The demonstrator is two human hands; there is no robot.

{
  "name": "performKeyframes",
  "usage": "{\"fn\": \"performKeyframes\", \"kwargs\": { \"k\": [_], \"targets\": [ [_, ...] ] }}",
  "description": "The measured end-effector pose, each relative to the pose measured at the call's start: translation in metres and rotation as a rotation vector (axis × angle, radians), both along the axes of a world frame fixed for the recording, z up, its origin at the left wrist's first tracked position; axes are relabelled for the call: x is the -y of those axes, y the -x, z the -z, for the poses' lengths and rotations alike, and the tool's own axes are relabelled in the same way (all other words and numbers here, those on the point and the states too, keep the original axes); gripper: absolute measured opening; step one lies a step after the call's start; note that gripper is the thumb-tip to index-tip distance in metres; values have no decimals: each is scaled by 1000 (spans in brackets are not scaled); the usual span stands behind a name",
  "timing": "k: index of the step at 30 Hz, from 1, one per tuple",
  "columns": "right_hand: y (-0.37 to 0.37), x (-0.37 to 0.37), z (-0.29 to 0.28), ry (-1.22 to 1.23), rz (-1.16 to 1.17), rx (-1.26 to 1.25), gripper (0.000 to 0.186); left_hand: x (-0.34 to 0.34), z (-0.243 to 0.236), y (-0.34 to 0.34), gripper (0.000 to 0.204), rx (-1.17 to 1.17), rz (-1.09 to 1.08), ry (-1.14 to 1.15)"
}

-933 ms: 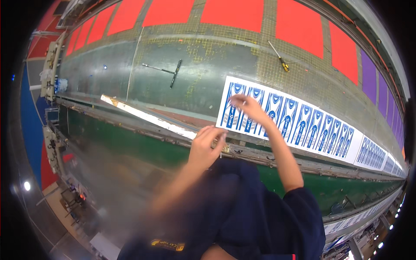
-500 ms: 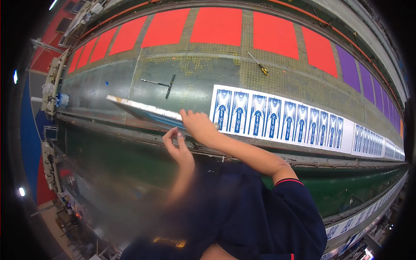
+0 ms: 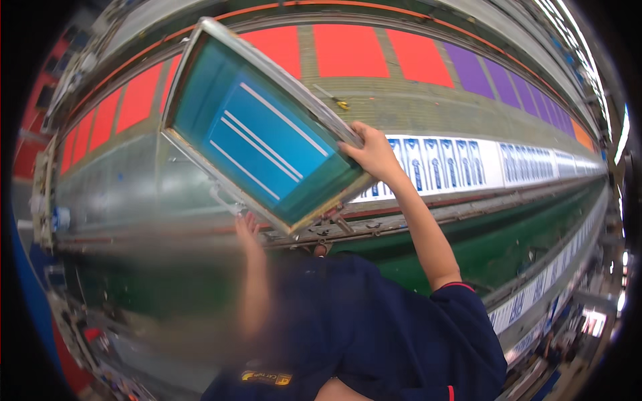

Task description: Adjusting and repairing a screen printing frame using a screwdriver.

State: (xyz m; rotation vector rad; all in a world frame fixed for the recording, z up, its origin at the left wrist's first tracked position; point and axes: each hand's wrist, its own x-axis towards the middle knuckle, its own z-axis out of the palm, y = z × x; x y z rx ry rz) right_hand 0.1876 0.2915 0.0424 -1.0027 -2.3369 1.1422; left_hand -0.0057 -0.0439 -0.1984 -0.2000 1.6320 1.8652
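A screen-printing frame is raised at a tilt above the long table. Its blue mesh faces me, with several pale stripes across it, and its metal rim shows all round. My right hand grips the rim at the upper right, thumb over the inner side. Below the frame's lower edge, my left hand has its fingers stretched upward and holds nothing that I can see. A screwdriver with a yellow and black handle lies on the table beyond the frame, somewhat blurred.
Red sheets and purple sheets line the table's far side. White sheets with blue printed patterns run along its near side to the right. A metal rail edges the table, beside a green floor.
The frame has swung up from nearly edge-on, so its blue mesh now faces me. My right hand rose to the right with it; my left hand moved slightly left and down.
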Motion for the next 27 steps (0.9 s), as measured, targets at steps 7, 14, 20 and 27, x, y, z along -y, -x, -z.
{"fn": "performKeyframes", "kwargs": {
  "k": [7, 14, 20, 27],
  "targets": [
    [-193, 13, 145, -120, 564, 123, 55, -145, -61, -33, 77, 261, 274, -230],
    [-296, 38, 171, 213, 789, 170, 60, -211, 32, -83, 50, 107, 573, -67],
    [-370, -40, 216, 200, 770, 303, 64, -289, -5, -196, 44, -161, 593, 304],
    [-458, -204, 234, 33, 522, 600, 48, -397, 65, -312, 55, -457, 333, 247]
  ]
}}
